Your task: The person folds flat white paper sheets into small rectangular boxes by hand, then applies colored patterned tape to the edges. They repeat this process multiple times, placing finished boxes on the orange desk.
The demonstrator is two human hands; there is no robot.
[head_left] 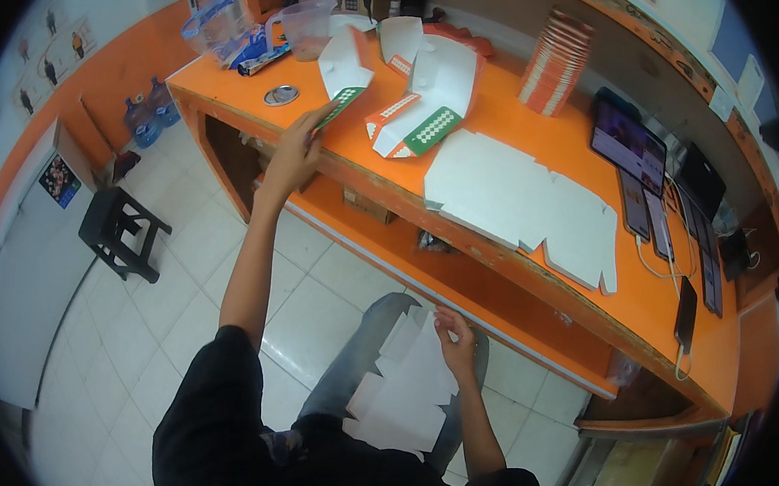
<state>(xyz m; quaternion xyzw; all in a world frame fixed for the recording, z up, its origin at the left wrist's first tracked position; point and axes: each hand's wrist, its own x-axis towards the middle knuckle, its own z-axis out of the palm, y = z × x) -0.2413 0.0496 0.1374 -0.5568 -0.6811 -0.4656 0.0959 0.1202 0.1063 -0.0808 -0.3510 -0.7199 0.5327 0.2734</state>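
Observation:
My left hand (295, 150) reaches over the counter's front edge, its fingers closed on the green side of a partly folded carton (345, 61) with a white inside. Across my lap lies a flat white carton blank (408, 377) with notched edges and flaps. At its upper right edge is my right hand (457, 338), fingers curled and apparently pinching the card; the exact contact is hard to see. Another partly folded carton (446, 76), white inside with green and red patterned sides, stands open on the counter, right of my left hand.
The orange counter (384, 167) carries a stack of flat white blanks (522, 202), a tall stack of orange-and-white cartons (557, 60), a clear plastic tub (308, 27) and a round metal lid (281, 95). Several phones and a tablet (628, 140) with cables lie right. A black stool (124, 227) stands left.

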